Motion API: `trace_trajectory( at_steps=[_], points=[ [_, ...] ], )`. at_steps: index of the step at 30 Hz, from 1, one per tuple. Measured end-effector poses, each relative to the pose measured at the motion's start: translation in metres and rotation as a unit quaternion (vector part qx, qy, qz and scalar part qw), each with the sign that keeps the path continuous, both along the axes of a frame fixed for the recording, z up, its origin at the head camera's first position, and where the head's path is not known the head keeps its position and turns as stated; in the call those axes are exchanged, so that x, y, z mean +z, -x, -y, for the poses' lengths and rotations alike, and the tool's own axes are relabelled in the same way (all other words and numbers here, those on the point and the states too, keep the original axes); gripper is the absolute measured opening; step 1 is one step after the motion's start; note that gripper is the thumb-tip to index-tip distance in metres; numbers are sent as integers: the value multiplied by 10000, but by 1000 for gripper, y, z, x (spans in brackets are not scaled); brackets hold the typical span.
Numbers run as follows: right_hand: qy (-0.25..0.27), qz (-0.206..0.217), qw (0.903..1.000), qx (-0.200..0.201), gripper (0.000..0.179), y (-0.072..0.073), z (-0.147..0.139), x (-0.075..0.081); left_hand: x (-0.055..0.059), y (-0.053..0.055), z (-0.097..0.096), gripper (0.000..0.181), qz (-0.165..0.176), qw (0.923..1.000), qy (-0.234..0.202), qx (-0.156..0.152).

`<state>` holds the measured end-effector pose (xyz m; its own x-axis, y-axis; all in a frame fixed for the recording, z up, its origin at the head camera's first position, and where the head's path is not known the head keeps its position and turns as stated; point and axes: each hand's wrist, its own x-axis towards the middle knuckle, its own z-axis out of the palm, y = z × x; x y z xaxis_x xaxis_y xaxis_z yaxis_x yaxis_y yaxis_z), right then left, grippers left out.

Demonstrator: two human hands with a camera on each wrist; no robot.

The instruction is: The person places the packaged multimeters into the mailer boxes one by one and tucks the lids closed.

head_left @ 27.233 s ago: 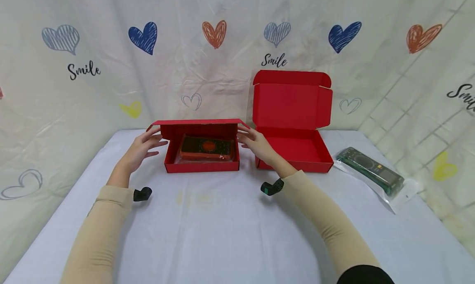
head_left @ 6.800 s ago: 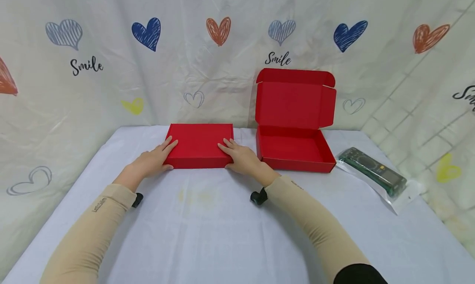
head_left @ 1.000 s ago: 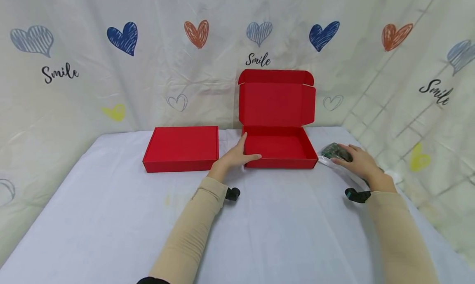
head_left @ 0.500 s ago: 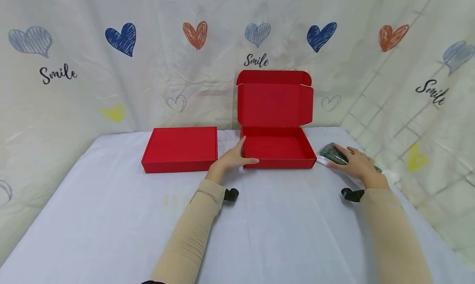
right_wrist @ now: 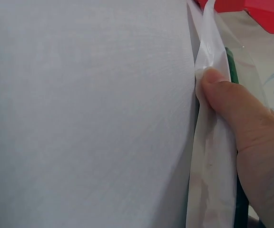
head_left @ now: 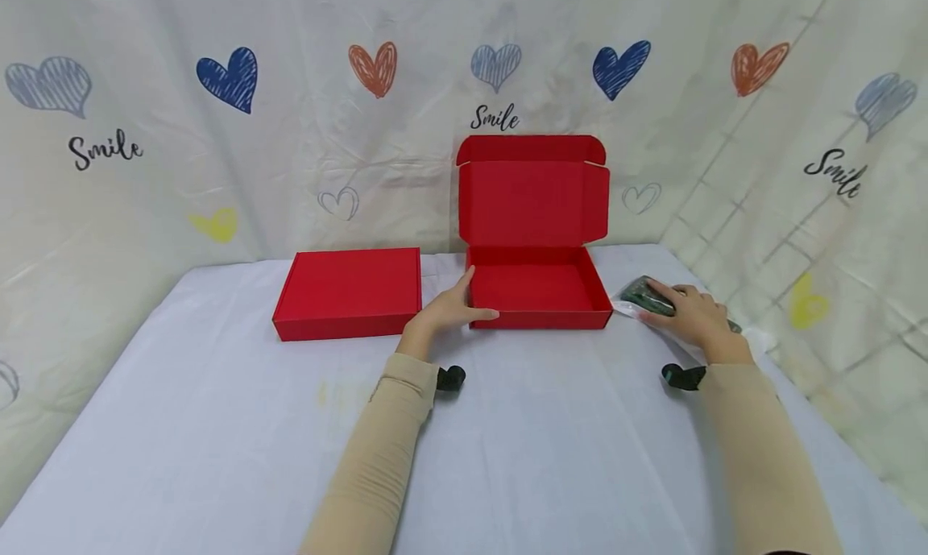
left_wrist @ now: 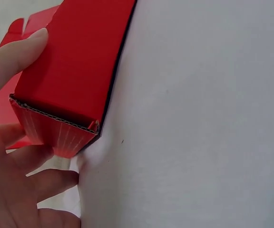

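A red cardboard box [head_left: 536,285] stands with its lid up at the back of the table. My left hand [head_left: 444,309] holds its near left corner: in the left wrist view the thumb [left_wrist: 30,50] lies on the front wall and the fingers are at the side wall. To the right, my right hand [head_left: 692,317] grips a dark green multimeter [head_left: 648,296] in a clear and white plastic bag [right_wrist: 213,156]. The hand covers much of the multimeter. In the right wrist view, the thumb [right_wrist: 222,90] presses the bag's edge.
A second red box [head_left: 348,293] with its lid down lies left of the open one. Both are on a white cloth-covered table [head_left: 522,442]. Behind hangs a pale curtain [head_left: 420,136] printed with hearts.
Earlier both hands were at the left box, whose lid came down over an orange multimeter. They have since moved right to the other box and the bagged multimeter. The last second shows little movement.
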<state>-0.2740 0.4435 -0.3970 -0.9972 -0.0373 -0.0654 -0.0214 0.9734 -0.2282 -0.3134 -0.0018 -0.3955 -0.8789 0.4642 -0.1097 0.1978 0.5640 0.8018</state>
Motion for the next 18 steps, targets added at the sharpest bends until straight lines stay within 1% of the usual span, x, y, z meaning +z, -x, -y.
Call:
trace_trajectory(
  at_steps=[5,11,18],
  points=[
    [12,-114,9999,-26,94,2,0,0,-1,1,1,106,26,10000,-18,6],
    [66,-254,9996,-97,93,1,1,-2,-3,2,1,107,86,10000,-8,11],
    [58,-511,9985,-165,91,-1,2,-2,0,0,0,107,145,9998,-97,-13]
  ],
)
